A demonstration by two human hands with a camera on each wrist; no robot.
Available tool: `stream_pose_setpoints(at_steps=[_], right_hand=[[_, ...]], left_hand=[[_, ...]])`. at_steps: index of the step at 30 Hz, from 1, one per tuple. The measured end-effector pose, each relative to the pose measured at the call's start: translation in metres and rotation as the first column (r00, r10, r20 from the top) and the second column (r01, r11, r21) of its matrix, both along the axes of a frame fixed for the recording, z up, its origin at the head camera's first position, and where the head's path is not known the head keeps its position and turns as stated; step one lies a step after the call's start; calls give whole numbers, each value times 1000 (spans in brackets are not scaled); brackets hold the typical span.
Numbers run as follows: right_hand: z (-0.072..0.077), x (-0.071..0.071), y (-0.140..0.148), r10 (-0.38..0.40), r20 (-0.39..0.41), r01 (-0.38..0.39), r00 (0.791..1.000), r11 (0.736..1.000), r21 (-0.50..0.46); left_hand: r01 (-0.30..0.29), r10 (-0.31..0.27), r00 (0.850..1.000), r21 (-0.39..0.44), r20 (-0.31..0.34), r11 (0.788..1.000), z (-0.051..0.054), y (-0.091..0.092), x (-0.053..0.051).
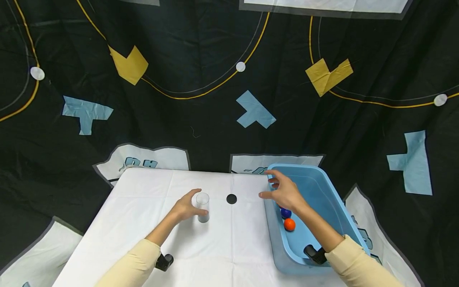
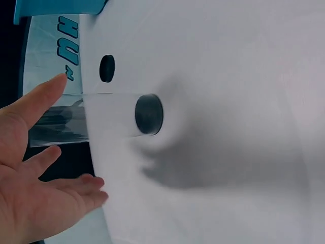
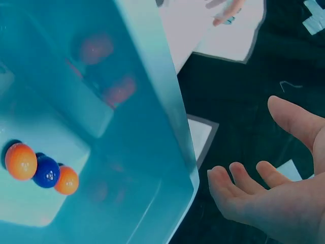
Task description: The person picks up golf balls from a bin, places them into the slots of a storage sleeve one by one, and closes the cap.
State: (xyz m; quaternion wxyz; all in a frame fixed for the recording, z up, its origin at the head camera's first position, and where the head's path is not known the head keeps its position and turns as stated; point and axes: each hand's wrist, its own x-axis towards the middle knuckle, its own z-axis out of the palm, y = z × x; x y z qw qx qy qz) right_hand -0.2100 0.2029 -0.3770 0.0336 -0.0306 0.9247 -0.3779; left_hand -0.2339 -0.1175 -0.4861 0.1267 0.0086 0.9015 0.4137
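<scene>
A clear, upright cylinder (image 1: 202,203) stands on the white table, and in the left wrist view a dark disc (image 2: 149,114) shows at its base. My left hand (image 1: 186,207) is beside it, thumb and fingers spread around its side. Whether any fingertip touches the cylinder I cannot tell. My right hand (image 1: 285,192) hovers over the left rim of a blue plastic bin (image 1: 331,191), fingers loosely bent and holding nothing. Inside the bin lie a blue ball (image 3: 46,172), an orange ball (image 3: 21,161) and another orange ball (image 3: 67,180) in a row.
A black disc (image 1: 231,199) lies on the white table (image 1: 247,235) between the cylinder and the bin. Behind the table hangs a black cloth (image 1: 201,127) with blue and yellow tape pieces. White printed sheets (image 1: 154,157) show past the table's far edge.
</scene>
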Motion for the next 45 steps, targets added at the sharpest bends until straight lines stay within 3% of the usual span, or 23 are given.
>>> stream_pose_setpoints(at_steps=[7,13,23,31,35,45], right_hand=[[-9,-2,-14,5,-2,-5,1000,1000,-24],[-19,0,-20,16,27,-15,1000,999,-28],[-27,0,-18,12,51,-12,999,1000,1],[-23,0,-16,10,44,-9,999,1000,-30],[-20,0,-17,10,30,-9,1000,999,-35],[-12,-4,-14,9,25,-8,1000,999,-49]], left_hand=[[-85,87,996,116,-10,990,-15,4,0],[-149,156,987,145,-37,978,-26,6,2],[-160,179,981,210,-78,965,-34,12,4],[-129,147,981,141,-124,982,-22,13,2],[-104,122,988,167,-98,980,-11,14,-1],[-80,108,981,175,-159,981,8,12,-6]])
